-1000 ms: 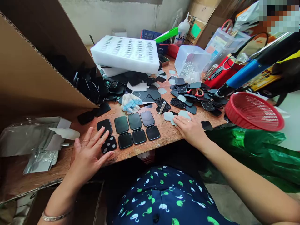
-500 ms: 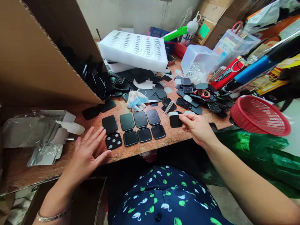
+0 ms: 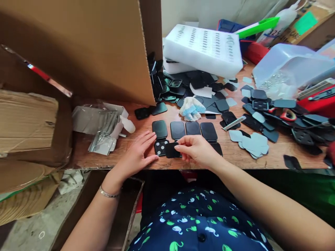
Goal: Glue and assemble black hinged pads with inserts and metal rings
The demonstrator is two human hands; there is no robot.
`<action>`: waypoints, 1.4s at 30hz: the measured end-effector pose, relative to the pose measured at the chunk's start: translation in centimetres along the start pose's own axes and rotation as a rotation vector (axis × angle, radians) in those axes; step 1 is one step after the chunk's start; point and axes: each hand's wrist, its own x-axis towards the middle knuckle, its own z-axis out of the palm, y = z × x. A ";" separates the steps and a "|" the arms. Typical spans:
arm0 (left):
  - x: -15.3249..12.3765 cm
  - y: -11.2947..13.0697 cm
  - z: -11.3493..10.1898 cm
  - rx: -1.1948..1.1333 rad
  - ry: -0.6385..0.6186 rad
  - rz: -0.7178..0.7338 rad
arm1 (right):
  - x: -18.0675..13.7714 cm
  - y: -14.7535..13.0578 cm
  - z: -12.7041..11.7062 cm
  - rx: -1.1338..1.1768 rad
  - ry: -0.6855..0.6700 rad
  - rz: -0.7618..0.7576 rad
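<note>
Several hinged black square cases lie unfolded in a row along the bench's front edge. The leftmost case [image 3: 159, 129] has a lower half with round pale dots [image 3: 160, 147]. My left hand [image 3: 137, 151] lies flat with fingers stretched out, its fingertips by that case's left side. Between thumb and fingers, my right hand [image 3: 197, 152] pinches a thin black square plate [image 3: 171, 151]. The plate is over the right edge of the dotted half; whether they touch I cannot tell. My right hand hides the lower halves of the middle cases.
Pale square pieces [image 3: 252, 144] are stacked to the right. Behind the cases are a crumpled cloth [image 3: 192, 108], a heap of black parts [image 3: 264, 104] with red scissors [image 3: 288, 114], and a white foam block [image 3: 202, 48]. A cardboard box [image 3: 110, 52] and small bottle [image 3: 127, 124] are left.
My right hand has brought the black plate left, from the pale pieces to the dotted case. My left hand stays beside that case. The view has turned left.
</note>
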 end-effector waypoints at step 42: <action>0.3 -0.7 0.5 -0.081 0.002 -0.008 | 3.3 -1.2 3.6 -0.895 0.117 -0.166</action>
